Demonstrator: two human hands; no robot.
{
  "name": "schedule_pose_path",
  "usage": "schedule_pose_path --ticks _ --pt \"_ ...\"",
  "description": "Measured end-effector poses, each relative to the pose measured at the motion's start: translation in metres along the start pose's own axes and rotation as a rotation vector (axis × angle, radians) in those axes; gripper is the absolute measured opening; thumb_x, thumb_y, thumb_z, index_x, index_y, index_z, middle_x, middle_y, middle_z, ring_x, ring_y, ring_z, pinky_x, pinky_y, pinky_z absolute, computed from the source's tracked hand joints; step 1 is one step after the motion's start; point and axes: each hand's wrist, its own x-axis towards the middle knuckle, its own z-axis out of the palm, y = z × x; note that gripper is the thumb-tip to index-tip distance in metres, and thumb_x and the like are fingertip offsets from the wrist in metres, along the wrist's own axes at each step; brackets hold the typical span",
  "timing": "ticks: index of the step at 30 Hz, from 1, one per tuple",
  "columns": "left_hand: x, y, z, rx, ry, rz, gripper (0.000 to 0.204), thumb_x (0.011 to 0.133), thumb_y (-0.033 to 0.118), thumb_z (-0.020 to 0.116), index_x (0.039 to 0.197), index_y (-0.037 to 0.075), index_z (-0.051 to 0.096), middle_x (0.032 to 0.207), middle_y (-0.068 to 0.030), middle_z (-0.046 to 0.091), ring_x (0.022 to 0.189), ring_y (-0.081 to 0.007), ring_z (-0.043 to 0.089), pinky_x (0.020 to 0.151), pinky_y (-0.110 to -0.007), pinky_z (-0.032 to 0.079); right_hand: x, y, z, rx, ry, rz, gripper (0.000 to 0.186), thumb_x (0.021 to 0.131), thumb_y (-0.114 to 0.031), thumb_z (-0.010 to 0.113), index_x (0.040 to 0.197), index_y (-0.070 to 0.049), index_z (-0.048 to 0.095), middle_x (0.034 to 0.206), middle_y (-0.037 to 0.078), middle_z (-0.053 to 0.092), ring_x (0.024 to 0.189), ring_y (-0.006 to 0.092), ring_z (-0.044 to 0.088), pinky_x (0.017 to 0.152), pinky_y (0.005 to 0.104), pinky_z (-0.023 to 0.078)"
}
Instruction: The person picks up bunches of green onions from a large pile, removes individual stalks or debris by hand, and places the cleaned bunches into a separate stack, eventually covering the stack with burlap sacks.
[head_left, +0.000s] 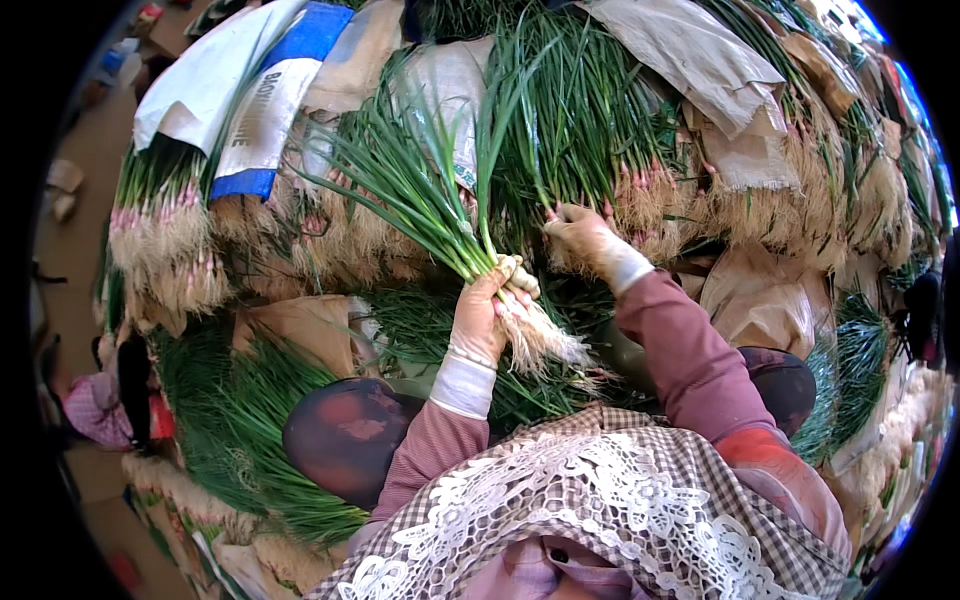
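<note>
The left hand (487,312) grips a bunch of green onions (440,205) near the roots (leaves fanning upward); the right hand (585,236) pinches stalks in the pile (590,130) behind.

bright even daylight, soft shadows, sharp centre, fisheye-bent dark rim

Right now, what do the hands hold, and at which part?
The left hand grips a bunch of long green chives just above its pale roots. The right hand reaches into the stacked chive pile.
</note>
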Motion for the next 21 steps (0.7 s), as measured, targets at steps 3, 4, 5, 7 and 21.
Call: schedule_pose_path --ticks 3,4,5,7,21 --pt "0.005 -0.016 -0.008 -0.055 0.283 -0.07 0.02 0.082 0.012 0.04 0.093 -0.004 0.046 0.098 -0.0177 0.053 0.085 -0.0255 0.054 0.075 -0.035 0.045 -0.03 0.004 0.008 -0.15 -0.073 -0.2 0.034 0.08 -0.026 0.048 0.102 -0.001 0.05 0.088 0.013 0.057 0.081 0.0211 0.054 0.072 0.029 0.041" --pt "0.005 -0.019 -0.012 0.012 0.258 -0.149 0.025 0.083 0.014 0.039 0.098 -0.006 0.045 0.095 -0.0164 0.054 0.081 -0.0231 0.055 0.074 -0.033 0.046 -0.051 0.001 0.012 -0.268 -0.075 -0.267 0.035 0.081 -0.027 0.047 0.104 -0.001 0.05 0.088 0.013 0.058 0.081 0.0211 0.054 0.072 0.0288 0.041" --pt "0.006 -0.021 -0.015 0.058 0.178 -0.185 0.027 0.084 0.015 0.038 0.1 -0.005 0.045 0.092 -0.0152 0.055 0.08 -0.0231 0.055 0.073 -0.032 0.046 -0.056 0.014 0.016 -0.299 -0.205 -0.353 0.035 0.081 -0.029 0.048 0.102 -0.001 0.051 0.085 0.012 0.058 0.078 0.0201 0.054 0.071 0.0288 0.041" --pt "0.007 -0.022 -0.028 -0.002 -0.008 -0.24 0.026 0.083 0.016 0.039 0.098 -0.003 0.047 0.082 -0.012 0.056 0.07 -0.0223 0.056 0.07 -0.033 0.046 -0.067 0.009 0.021 -0.048 -0.432 -0.212 0.043 0.081 -0.042 0.043 0.095 -0.003 0.055 0.074 0.006 0.056 0.069 0.0164 0.052 0.065 0.0269 0.042" --pt "-0.002 -0.032 -0.012 -0.078 0.228 -0.124 0.014 0.079 0.016 0.048 0.085 0.003 0.05 0.066 -0.006 0.052 0.056 -0.0174 0.05 0.055 -0.032 0.045 -0.02 0.035 0.065 -0.122 0.168 -0.2 0.029 0.084 -0.025 0.038 0.093 -0.001 0.053 0.082 0.013 0.059 0.074 0.0227 0.056 0.066 0.0308 0.043"
